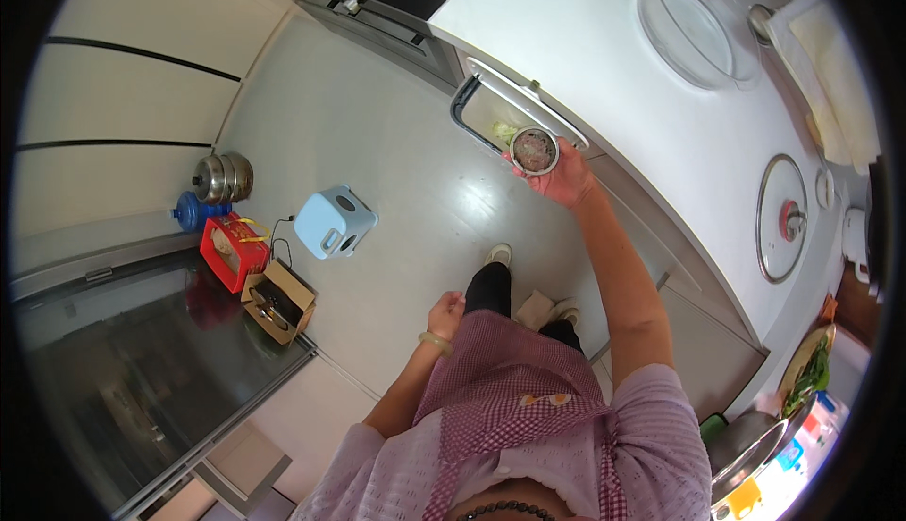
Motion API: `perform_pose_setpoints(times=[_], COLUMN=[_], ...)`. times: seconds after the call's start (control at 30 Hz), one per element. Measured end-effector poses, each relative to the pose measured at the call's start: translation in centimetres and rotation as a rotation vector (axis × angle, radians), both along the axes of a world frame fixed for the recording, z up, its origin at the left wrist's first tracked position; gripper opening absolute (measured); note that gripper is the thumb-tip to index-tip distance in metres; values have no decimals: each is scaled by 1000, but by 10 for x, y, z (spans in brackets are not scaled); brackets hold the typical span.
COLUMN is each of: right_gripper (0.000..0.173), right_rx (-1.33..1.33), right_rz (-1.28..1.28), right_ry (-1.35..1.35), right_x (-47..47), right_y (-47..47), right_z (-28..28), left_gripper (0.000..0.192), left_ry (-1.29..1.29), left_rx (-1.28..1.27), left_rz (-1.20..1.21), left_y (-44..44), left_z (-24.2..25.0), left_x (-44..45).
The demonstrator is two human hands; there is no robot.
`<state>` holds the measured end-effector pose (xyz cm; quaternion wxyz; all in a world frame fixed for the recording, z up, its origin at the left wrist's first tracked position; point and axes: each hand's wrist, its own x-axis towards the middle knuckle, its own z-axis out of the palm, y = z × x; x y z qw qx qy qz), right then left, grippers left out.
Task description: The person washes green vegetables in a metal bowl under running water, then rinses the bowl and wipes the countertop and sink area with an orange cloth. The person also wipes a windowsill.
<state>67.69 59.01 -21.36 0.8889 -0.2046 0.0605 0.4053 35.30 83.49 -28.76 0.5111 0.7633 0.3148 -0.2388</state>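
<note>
My right hand (563, 180) grips a small round metal cup or strainer (535, 151) from below and the side. Reddish-brown, wet-looking matter fills its top; what exactly it is, I cannot tell. The cup is above the near edge of a white waste bin (495, 103) hung on the cabinet front, its lid (527, 105) raised against the counter edge. Pale green leafy scraps (504, 131) show inside the bin. At the apron's side, my left hand (446, 314) hangs with fingers loosely curled and no object visible in it.
On the white counter (566, 39) are a glass bowl (690, 32) and a glass lid (781, 218). A blue step stool (335, 221) stands on the floor. Left of it are a red gift box (235, 252), an open cardboard box (279, 301) and steel pots (223, 178). An oven door (382, 32) is ahead.
</note>
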Motion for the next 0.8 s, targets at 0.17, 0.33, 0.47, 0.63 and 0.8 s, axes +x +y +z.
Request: perform_pose_setpoints(times=[0.17,0.33,0.47,0.63,0.8], right_gripper=[60,68,66,61,58], right_rx=[123,98,-167,-336,-555], right_rz=[48,-89,-308,-677,-1250], right_ry=[30,1,-87,-68,104], right_x=[-34,-80,-154,-285,-449], right_y=[-18,-56,-111,-207,-289], right_z=[29,86,149,227,332], left_gripper=[30,27,26,25,25], left_ry=[-42,-108,-100,-33,-45], left_rx=[-3,-30,-147,-263,-264], left_rz=[-150,-293,-399,-687,-973], left_y=[-5,-21,-49,-112,-197], left_z=[10,22,23,40,65], left_x=[25,54,74,97,97])
